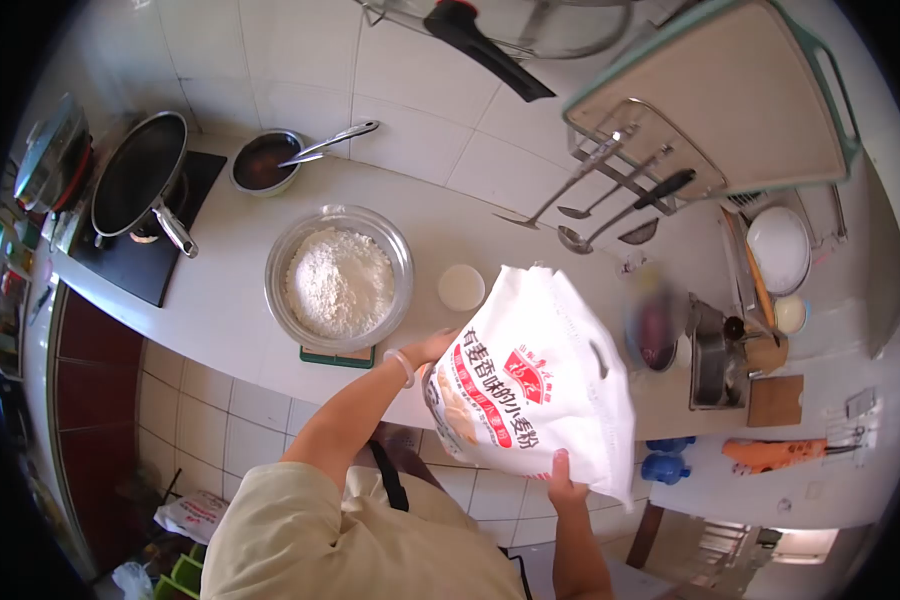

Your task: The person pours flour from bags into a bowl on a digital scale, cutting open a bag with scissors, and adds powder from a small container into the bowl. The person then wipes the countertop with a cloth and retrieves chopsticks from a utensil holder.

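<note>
The pale worktop (430, 215) runs across the view. At its front edge, a white printed flour bag (530, 385) is held tilted in both hands. To its left stands a clear bowl (403, 290) with white flour (338, 282) heaped inside. The left hand (434, 348) has its fingers gripping the bag's left edge; the right hand (566, 482) grips the lower edge, thumb in front, other fingers hidden. A small white dish (461, 288) sits between bowl and bag.

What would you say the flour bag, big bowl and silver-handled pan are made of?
Flour bag: perhaps plastic or coated paper; matte white, creased. Big bowl: probably clear glass or plastic; glossy, looks see-through. Silver-handled pan: likely metal; dark, probably coated inside, with shiny handle.
</note>
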Motion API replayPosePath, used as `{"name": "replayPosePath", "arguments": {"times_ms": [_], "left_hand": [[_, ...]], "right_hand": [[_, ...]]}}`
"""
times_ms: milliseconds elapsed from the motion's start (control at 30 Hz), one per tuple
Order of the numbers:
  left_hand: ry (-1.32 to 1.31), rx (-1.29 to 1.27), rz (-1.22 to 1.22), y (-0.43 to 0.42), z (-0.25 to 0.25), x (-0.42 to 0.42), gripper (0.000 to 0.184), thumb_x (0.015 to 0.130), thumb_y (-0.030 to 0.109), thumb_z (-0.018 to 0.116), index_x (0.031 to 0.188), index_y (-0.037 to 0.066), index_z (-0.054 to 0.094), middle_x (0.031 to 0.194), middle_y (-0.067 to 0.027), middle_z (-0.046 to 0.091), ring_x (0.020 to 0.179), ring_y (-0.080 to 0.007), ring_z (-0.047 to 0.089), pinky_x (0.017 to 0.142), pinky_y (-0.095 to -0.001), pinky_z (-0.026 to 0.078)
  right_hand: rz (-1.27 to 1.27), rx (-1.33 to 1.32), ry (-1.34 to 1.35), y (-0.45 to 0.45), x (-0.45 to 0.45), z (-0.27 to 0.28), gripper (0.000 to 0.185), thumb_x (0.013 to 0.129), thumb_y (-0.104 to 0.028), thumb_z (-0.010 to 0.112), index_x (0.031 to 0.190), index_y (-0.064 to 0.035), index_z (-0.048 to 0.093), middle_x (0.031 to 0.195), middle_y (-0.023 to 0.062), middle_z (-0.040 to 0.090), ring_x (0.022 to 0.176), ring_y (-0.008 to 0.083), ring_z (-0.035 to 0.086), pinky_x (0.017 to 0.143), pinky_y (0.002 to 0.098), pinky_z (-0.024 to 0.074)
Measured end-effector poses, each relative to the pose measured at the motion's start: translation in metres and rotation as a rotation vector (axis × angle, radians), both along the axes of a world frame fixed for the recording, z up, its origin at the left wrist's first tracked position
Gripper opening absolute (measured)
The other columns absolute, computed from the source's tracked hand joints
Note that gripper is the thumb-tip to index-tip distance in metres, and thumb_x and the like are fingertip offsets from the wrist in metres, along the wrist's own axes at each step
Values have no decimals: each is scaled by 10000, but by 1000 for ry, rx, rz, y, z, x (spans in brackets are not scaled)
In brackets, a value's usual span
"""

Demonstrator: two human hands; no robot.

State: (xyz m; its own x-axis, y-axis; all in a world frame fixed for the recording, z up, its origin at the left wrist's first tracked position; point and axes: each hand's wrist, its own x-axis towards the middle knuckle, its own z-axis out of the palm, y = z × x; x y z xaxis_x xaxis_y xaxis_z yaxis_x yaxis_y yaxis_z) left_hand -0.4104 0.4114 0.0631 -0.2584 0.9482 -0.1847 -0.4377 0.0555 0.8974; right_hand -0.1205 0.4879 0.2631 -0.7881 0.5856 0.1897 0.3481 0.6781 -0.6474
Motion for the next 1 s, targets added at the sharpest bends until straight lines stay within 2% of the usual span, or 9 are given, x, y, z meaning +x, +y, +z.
{"name": "replayPosePath", "arguments": {"times_ms": [33, 100, 167, 200, 267, 400, 667, 867, 1000], "left_hand": [[-16, 15, -41, 4, -6, 4, 574, 898, 444, 430, 1272, 10, 448, 1265, -145, 488, 1104, -190, 497, 946, -300, 394], [-72, 78, -96, 7, -19, 15, 574, 878, 431, 448, 1273, 15, 446, 1266, -140, 486, 1110, -190, 491, 950, -298, 389], [-109, 118, -133, 4, -29, 44, 576, 858, 418, 466, 1274, 20, 445, 1268, -134, 483, 1115, -191, 485, 953, -296, 383], [-127, 143, -146, 2, -34, 59, 578, 848, 412, 475, 1274, 23, 444, 1269, -132, 482, 1118, -191, 482, 955, -295, 381], [-174, 184, -159, -3, -39, 90, 583, 829, 399, 493, 1275, 28, 443, 1271, -127, 480, 1123, -192, 475, 959, -292, 375], [-260, 266, -158, -8, -38, 128, 598, 789, 373, 529, 1276, 38, 440, 1274, -116, 475, 1134, -193, 463, 966, -288, 364], [-332, 378, -119, -6, -32, 143, 649, 710, 321, 602, 1279, 59, 433, 1281, -95, 466, 1156, -195, 438, 980, -279, 342], [-382, 470, -96, -4, -18, 157, 702, 650, 282, 656, 1281, 74, 429, 1286, -80, 459, 1172, -197, 420, 991, -272, 326], [-476, 502, -58, -3, -5, 164, 743, 611, 256, 692, 1283, 84, 426, 1289, -69, 455, 1183, -198, 407, 998, -267, 315]], "right_hand": [[-35, 18, 7, -4, 1, 6, 351, 826, -48, 559, 1148, 74, 495, 1129, 176, 556, 1019, 256, 543, 897, 347, 405], [-85, -210, 246, -8, -55, 62, 348, 803, -37, 572, 1114, 101, 499, 1057, 146, 579, 967, 217, 548, 848, 322, 432], [-113, -154, 481, -5, -102, 82, 287, 770, -10, 585, 1028, 109, 544, 997, 139, 604, 904, 167, 566, 817, 300, 435], [-105, -148, 461, -4, -122, 89, 287, 770, -10, 585, 1028, 109, 544, 997, 139, 604, 904, 167, 566, 817, 300, 435], [-51, -293, 300, 6, -145, 100, 199, 761, -12, 591, 930, 93, 587, 856, 91, 630, 773, 125, 571, 717, 266, 451], [-25, -303, 53, 26, -170, 84, 115, 769, -38, 608, 823, 63, 615, 716, 24, 605, 626, 75, 523, 584, 235, 421], [-90, -374, -9, 41, -202, 76, 110, 789, -48, 599, 802, 60, 611, 735, 30, 598, 660, 71, 513, 603, 238, 409], [-63, -457, -88, 55, -240, 61, 167, 816, -75, 597, 898, 71, 602, 827, 55, 612, 733, 90, 541, 677, 247, 430], [-37, -502, -83, 60, -254, 64, 179, 823, -82, 596, 905, 78, 600, 828, 72, 617, 711, 98, 555, 652, 249, 444]]}}
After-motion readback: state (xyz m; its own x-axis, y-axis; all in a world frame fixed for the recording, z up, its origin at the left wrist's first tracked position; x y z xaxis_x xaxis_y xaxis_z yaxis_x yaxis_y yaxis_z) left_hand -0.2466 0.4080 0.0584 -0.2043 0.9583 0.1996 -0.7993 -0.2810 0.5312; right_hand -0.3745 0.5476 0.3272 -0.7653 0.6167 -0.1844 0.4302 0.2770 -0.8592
